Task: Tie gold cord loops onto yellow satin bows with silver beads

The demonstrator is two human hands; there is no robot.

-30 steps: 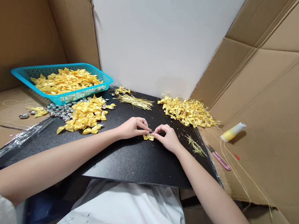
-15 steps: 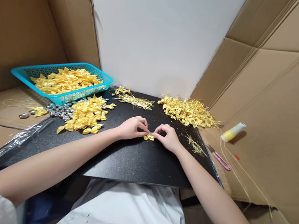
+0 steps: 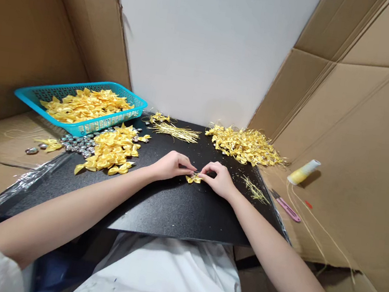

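A small yellow satin ribbon bow [image 3: 194, 179] lies on the black tabletop between my hands, near the middle. My left hand [image 3: 173, 167] comes in from the left, thumb and forefinger pinched together at the bow's upper edge. From the right, my right hand [image 3: 220, 179] pinches at the same edge, its other fingers curled. A thin gold cord shows faintly between the fingertips; the pinched ends themselves are mostly covered. Left of my left hand is a heap of loose yellow bows [image 3: 111, 150], beside several silver bells [image 3: 79, 144].
A blue basket [image 3: 76, 129] of yellow bows stands at the left. Cut gold cords [image 3: 176, 132] lie at the back, and a pile of corded bows [image 3: 247, 146] at the back right. Cord scraps [image 3: 255, 190], a pink cutter [image 3: 286, 208] and a thread spool [image 3: 303, 172] are rightward. Cardboard walls [image 3: 356, 141] surround everything.
My left fingertips have straightened and shifted slightly up along the bow's edge, showing more of the bow. The right hand has barely moved.
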